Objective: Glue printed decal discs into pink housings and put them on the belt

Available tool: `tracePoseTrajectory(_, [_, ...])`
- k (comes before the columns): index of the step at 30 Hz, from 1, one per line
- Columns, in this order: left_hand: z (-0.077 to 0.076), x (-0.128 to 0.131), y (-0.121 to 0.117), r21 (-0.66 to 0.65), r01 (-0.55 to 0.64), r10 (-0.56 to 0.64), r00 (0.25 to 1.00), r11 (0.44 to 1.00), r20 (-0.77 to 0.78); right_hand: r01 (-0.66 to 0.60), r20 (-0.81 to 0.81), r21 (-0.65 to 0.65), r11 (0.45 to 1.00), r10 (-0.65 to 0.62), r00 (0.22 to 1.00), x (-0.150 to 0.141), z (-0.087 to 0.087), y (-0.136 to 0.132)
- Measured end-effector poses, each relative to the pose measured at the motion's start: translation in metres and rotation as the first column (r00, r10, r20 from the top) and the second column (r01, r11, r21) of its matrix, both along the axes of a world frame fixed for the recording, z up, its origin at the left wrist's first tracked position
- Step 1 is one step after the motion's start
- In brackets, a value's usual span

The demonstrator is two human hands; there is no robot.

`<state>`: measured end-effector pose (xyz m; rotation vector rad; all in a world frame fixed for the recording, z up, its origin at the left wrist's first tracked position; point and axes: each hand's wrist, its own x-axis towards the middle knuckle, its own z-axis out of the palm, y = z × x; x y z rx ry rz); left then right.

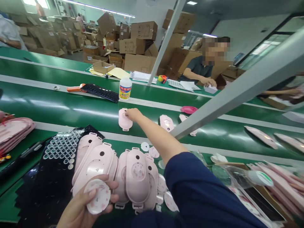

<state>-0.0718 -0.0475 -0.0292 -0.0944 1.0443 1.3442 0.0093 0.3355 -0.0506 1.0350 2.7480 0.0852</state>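
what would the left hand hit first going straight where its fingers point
The left hand would probably meet the pink covers just ahead first, though its height above them is unclear.

1. Left hand (80, 201): its thumb covers part of the white disc (101, 200), whose print is too small to read.
2. Right hand (134, 114): it hides one side of the pink case (124, 122); whether it grips cannot be told.
3. Grey pole (237, 83): it hides the middle of a second case (183, 117).
4. Pink stack (14, 134): cut off by the left edge.
5. Bottle (125, 89): its smallest lettering is unreadable.
6. Co-worker (197, 69): the head is blurred.
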Motion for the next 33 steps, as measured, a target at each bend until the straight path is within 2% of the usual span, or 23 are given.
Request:
tracePoseTrajectory(4, [-0.004,0.003,0.003,0.089,0.016,-0.020,0.999,0.996,0.040,-0.008,-0.066,0.044,0.999,0.011,0.998,-0.001,0.023,-0.014])
tracePoseTrajectory(8, [-0.007,0.002,0.009,0.179,0.022,-0.027,0.999,0.984,0.020,-0.065,-0.110,0.029,0.997,0.068,0.992,-0.004,0.069,-0.048])
tracePoseTrajectory(10, [-0.005,0.004,0.014,0.219,0.034,-0.043,0.999,0.975,0.034,-0.143,-0.133,-0.003,0.990,0.142,0.981,0.005,0.097,-0.082])
tracePoseTrajectory(12, [-0.004,0.009,0.018,0.271,0.073,-0.084,0.996,0.960,0.029,-0.239,-0.168,-0.047,0.970,0.228,0.959,0.026,0.120,-0.128])
tracePoseTrajectory(14, [-0.003,0.017,0.020,0.293,0.133,-0.129,0.991,0.947,-0.033,-0.420,-0.230,-0.136,0.897,0.384,0.894,0.055,0.130,-0.183])
tracePoseTrajectory(16, [-0.005,0.027,0.018,0.262,0.182,-0.152,0.980,0.948,-0.132,-0.536,-0.300,-0.062,0.842,0.496,0.814,0.083,0.120,-0.237])
tracePoseTrajectory(17, [-0.006,0.033,0.017,0.230,0.207,-0.167,0.969,0.951,-0.181,-0.547,-0.334,0.039,0.836,0.527,0.781,0.095,0.110,-0.259])
tracePoseTrajectory(18, [-0.007,0.039,0.015,0.198,0.237,-0.192,0.956,0.951,-0.221,-0.516,-0.360,0.132,0.846,0.526,0.770,0.106,0.097,-0.277])
tracePoseTrajectory(20, [-0.009,0.050,0.014,0.171,0.353,-0.307,0.919,0.920,-0.246,-0.436,-0.409,0.232,0.869,0.494,0.767,0.126,0.069,-0.302])
tracePoseTrajectory(22, [-0.009,0.063,0.015,0.186,0.515,-0.484,0.854,0.837,-0.191,-0.354,-0.472,0.249,0.902,0.432,0.768,0.145,0.048,-0.314])
tracePoseTrajectory(24, [-0.009,0.075,0.018,0.233,0.626,-0.626,0.775,0.744,-0.083,-0.290,-0.529,0.222,0.931,0.365,0.766,0.162,0.035,-0.322])
tracePoseTrajectory(26, [-0.011,0.084,0.020,0.281,0.658,-0.692,0.721,0.698,0.032,-0.247,-0.581,0.185,0.951,0.309,0.753,0.179,0.030,-0.327])
tracePoseTrajectory(28, [-0.015,0.087,0.021,0.335,0.661,-0.720,0.688,0.671,0.085,-0.214,-0.640,0.138,0.967,0.252,0.726,0.197,0.029,-0.331])
tracePoseTrajectory(29, [-0.017,0.087,0.021,0.353,0.670,-0.731,0.680,0.653,0.061,-0.182,-0.671,0.113,0.977,0.210,0.711,0.207,0.028,-0.331])
tracePoseTrajectory(31, [-0.022,0.082,0.022,0.356,0.710,-0.730,0.676,0.608,-0.101,-0.064,-0.700,0.054,0.997,0.083,0.710,0.226,0.024,-0.327])
tracePoseTrajectory(32, [-0.024,0.078,0.023,0.334,0.718,-0.692,0.689,0.610,-0.215,0.007,-0.697,0.028,1.000,0.015,0.717,0.236,0.020,-0.324])
tracePoseTrajectory(33, [-0.026,0.073,0.024,0.292,0.711,-0.626,0.702,0.640,-0.339,0.068,-0.689,0.010,0.998,-0.043,0.724,0.245,0.013,-0.321])
